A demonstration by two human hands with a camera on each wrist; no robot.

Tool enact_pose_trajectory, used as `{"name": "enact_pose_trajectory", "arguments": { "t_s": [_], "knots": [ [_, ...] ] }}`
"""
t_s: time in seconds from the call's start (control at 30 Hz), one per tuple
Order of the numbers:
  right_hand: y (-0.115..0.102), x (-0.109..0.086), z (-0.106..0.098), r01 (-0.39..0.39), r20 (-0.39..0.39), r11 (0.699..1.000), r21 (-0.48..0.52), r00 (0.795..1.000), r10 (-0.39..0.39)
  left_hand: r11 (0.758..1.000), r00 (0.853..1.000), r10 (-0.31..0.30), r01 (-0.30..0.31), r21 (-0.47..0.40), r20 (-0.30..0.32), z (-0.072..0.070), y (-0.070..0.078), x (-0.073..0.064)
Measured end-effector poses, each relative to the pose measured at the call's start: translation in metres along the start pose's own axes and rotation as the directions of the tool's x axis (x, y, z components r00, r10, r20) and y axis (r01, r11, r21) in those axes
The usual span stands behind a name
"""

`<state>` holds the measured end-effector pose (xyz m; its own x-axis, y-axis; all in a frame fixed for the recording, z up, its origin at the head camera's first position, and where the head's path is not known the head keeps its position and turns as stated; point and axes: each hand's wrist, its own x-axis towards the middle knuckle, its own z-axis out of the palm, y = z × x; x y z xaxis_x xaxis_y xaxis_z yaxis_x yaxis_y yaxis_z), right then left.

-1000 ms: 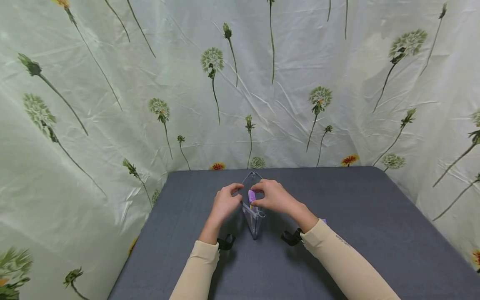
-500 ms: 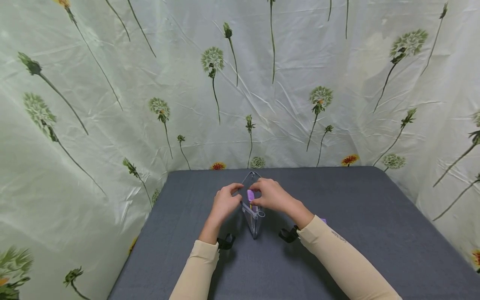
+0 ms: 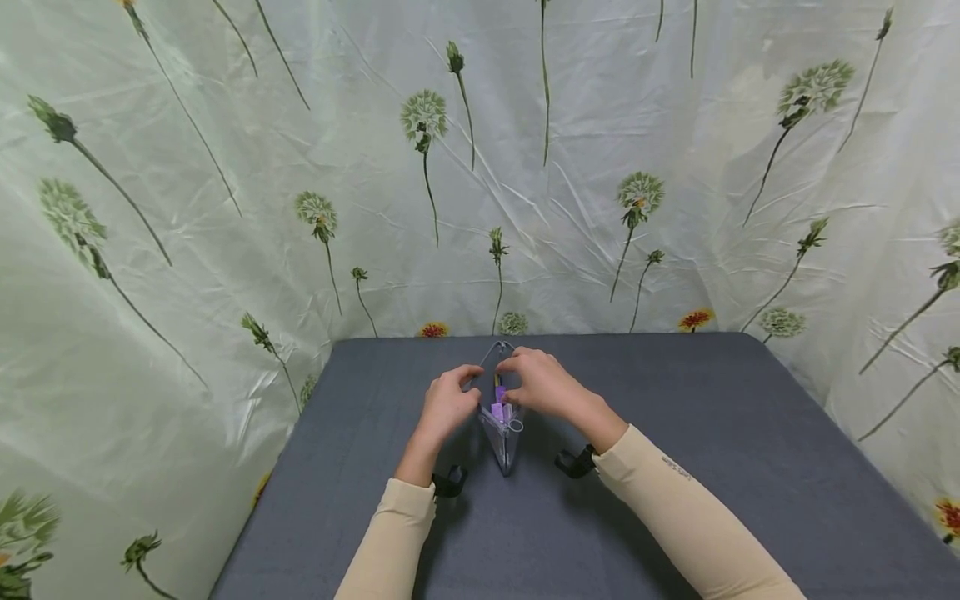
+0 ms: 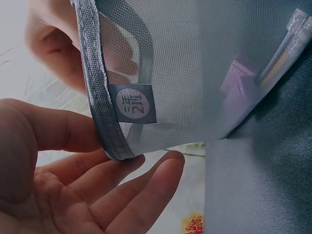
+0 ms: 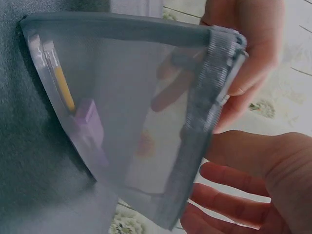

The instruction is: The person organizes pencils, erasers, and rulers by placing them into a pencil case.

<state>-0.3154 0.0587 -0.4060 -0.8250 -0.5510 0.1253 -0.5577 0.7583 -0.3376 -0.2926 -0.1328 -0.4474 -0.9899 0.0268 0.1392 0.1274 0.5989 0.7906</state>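
A grey see-through mesh pouch stands upright with its mouth spread. My left hand grips its left rim between thumb and fingers, near a dark label. My right hand is at the right rim, thumb and fingertips apart over the mouth. Part of the right fingers shows through the mesh in the left wrist view. Down in the pouch lies a small purple block, beside a slim stick with a yellow part and a clear-ended stick.
A dark grey cloth-covered table lies under the pouch. Behind it hangs a pale curtain with dandelion prints. A black wrist strap shows at my right cuff, another strap at the left.
The purple block has left my right fingers and sits lower inside the pouch. My right hand has risen slightly and shifted left. My left hand keeps its place at the rim.
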Motion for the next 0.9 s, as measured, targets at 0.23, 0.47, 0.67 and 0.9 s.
{"name": "enact_pose_trajectory", "arguments": {
  "t_s": [0.23,0.47,0.67,0.9],
  "knots": [
    [0.004,-0.017,-0.018,0.001,-0.069,0.999,0.033,0.998,0.002,1.0,1.0,0.006,-0.006,0.015,-0.006,0.001,0.0,0.001],
    [0.012,-0.033,-0.03,0.011,-0.112,1.0,0.014,0.994,-0.009,1.0,1.0,0.0,0.0,0.019,-0.001,0.001,0.0,0.002],
    [0.021,-0.045,-0.036,-0.013,-0.098,1.0,-0.028,0.995,0.01,1.0,1.0,0.015,-0.015,0.02,0.007,-0.001,0.001,0.0],
    [0.043,-0.061,-0.034,-0.031,-0.068,0.998,-0.057,0.997,0.027,1.0,1.0,0.02,-0.021,0.019,0.024,-0.001,0.001,-0.001]
  ]
}}
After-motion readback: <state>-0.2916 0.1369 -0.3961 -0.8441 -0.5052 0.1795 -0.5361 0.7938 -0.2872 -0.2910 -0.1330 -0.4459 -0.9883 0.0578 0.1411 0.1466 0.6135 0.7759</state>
